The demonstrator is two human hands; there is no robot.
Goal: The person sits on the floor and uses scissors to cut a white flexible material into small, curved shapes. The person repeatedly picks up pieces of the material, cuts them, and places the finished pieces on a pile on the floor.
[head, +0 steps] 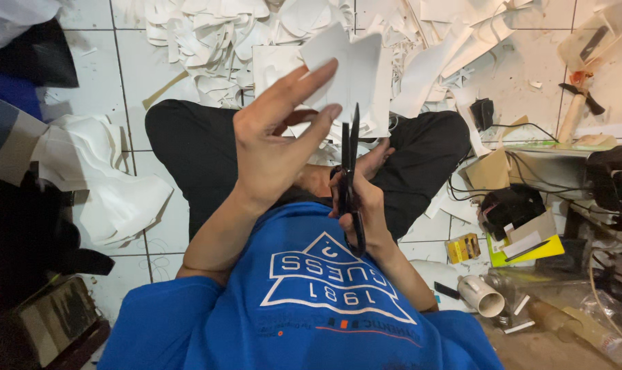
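- A white sheet piece is held up in front of the body by the left hand; the grip is a pinch, thumb behind and index finger stretched across the face of the piece.
- Black scissors are held in the right hand, the fingers passed through the handles and closed on them.
- The blades are seen pointing upward, almost pressed together, their tips just under the lower edge of the white sheet piece, beside the left fingertips.
- The work is done seated cross-legged on a white tiled floor; black trousers and a blue shirt are in view.
- A heap of white offcuts is spread over the floor ahead of the knees.
- More white cut shapes are stacked at the person's left.
- At the right, a cardboard tube, a small yellow box and a hammer are noted, well apart from the hands.
- Black cables are seen running across the clutter on that side.
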